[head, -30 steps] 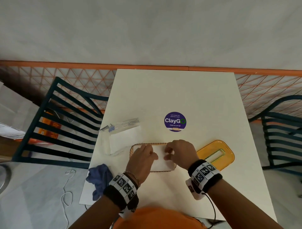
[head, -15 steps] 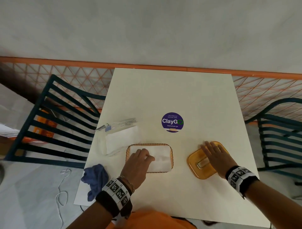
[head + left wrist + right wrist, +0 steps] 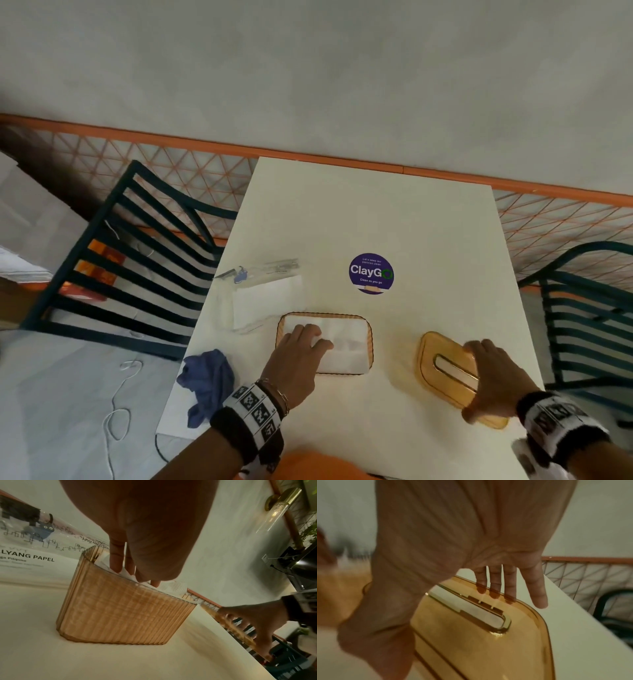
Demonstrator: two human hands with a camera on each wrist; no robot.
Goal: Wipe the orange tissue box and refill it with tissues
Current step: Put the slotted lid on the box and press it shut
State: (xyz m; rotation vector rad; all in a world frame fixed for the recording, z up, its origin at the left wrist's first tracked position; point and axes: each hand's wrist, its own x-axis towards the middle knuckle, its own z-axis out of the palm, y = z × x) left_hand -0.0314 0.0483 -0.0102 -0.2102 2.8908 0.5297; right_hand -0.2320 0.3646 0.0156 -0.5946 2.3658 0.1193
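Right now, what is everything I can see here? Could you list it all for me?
tissue box: one, orange ribbed, open, near middle of the table.
tissues: white stack, inside the tissue box.
lid: one, orange with a slot, right of the box, tilted up.
tissue pack: one, clear printed wrapper with white tissues, left of the box.
cloth: one, blue, crumpled at the table's near left edge.
sticker: one, round purple, reads ClayGo, mid table.
table: one, cream.
chairs: two, dark slatted, either side of the table.
left hand: presses on the tissues.
right hand: grips the lid.
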